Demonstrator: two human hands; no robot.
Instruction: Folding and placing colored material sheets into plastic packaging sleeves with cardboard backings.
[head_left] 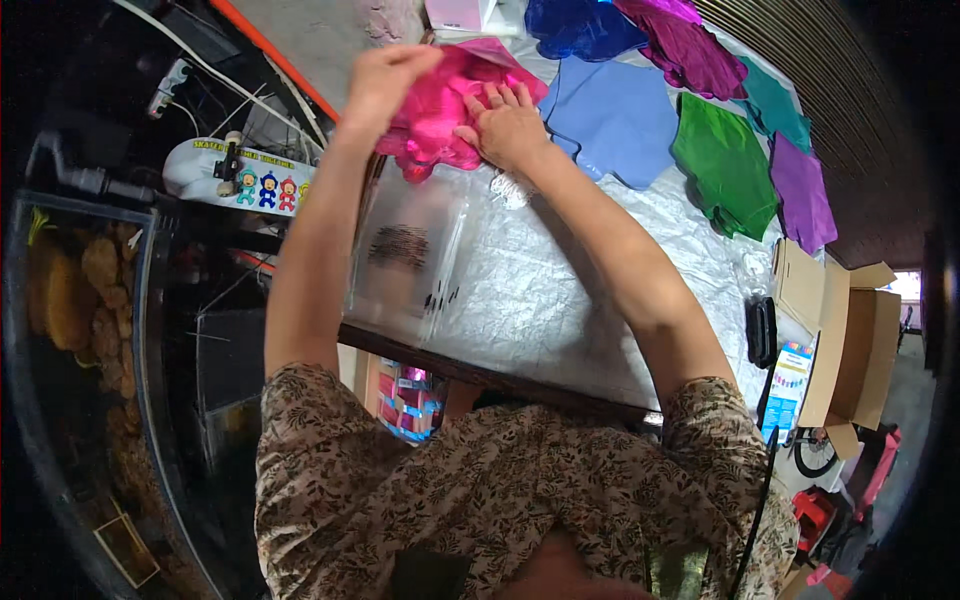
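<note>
A heap of shiny pink foil (440, 125), thin and crumpled like uninflated foil balloons, lies at the far left of the table. My right hand (505, 130) rests on it palm down, fingers spread. Above the foil's left edge my left hand (385, 90) is raised, its fingertips drawn together. Whether a bit of foil is between them I cannot make out. Just nearer to me lie clear plastic bags (400, 260) with dark printing, and a small white printed piece (512, 190) is beside my right wrist.
Flat foil pieces in pale blue (620, 115), green (725, 165), purple (802, 190), teal (775, 110), magenta (690, 50) and dark blue (580, 28) line the far side. A silvery sheet (540, 300) covers the table. An open cardboard box (860, 350) stands right; a glass tank (90, 330) left.
</note>
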